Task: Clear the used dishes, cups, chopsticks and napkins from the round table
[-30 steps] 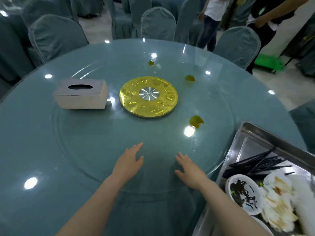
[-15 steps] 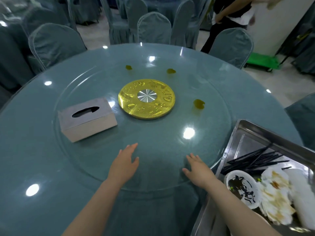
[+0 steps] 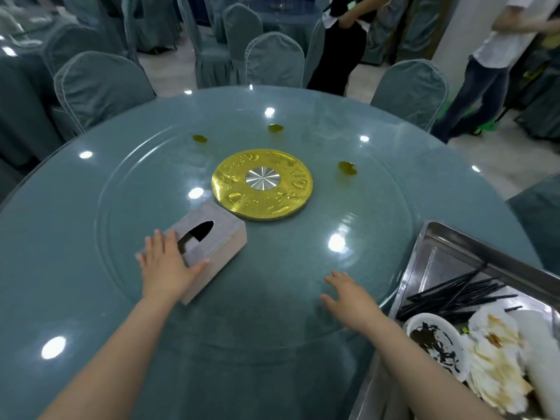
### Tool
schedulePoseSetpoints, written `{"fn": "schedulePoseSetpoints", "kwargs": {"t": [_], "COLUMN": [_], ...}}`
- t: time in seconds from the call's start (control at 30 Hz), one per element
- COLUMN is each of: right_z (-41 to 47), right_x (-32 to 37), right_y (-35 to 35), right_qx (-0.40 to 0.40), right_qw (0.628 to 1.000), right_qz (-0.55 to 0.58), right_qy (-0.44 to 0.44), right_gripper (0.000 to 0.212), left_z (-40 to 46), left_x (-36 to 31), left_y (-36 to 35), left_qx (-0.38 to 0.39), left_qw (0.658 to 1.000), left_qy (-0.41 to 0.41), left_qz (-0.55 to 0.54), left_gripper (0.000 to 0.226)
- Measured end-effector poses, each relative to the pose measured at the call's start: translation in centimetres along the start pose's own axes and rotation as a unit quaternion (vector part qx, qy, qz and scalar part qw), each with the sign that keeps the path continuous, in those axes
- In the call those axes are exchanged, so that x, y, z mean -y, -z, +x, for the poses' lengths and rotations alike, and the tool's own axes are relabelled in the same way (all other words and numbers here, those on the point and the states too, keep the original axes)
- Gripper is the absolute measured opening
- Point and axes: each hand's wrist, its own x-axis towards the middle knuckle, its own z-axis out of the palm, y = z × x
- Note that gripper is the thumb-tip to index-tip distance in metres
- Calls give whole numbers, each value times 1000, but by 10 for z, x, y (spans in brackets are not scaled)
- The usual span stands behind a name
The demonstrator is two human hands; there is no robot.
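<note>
Open glass turntable [image 3: 272, 283] between tissue box [image 3: 209, 247] and steel tray [image 3: 424, 256] at right edge.

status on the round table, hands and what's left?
Left hand on tissue box, thumb down its side. Right hand flat on glass turntable. Chopsticks, bowl already in tray. Sauce spots remain.

Evenly lit from overhead; round white lamp reflections scattered across the glossy desk [image 3: 91, 189]. Soft, faint shadows beneath the forearms. Strong wide-angle bending at the edges, chairs [image 3: 100, 89] leaning outward. Motion smear on the dishes [image 3: 497, 356] at lower right; centre reasonably sharp.
</note>
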Motion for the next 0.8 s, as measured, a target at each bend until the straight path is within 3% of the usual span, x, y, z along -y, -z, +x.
{"fn": "schedulePoseSetpoints", "kwargs": {"t": [0.13,0.47,0.63,0.8], "right_z": [3,23,47,74], "right_x": [10,70,95,105], "right_y": [6,5,6,10], "right_qx": [-28,-128,-114,-40], "right_qw": [999,987,989,993], "right_qz": [21,54,26,-93], "right_qy": [16,85,89,64], "right_gripper": [55,39,40,40], "left_z": [10,-17,-24,-31], "left_x": [6,-32,-54,-73], "left_y": [-7,-26,-36,-51], "left_qx": [106,234,292,333], "left_qw": [993,969,947,919], "left_qy": [28,-61,-86,-121], "left_qz": [44,-57,-103,-173], "left_gripper": [127,141,143,140]}}
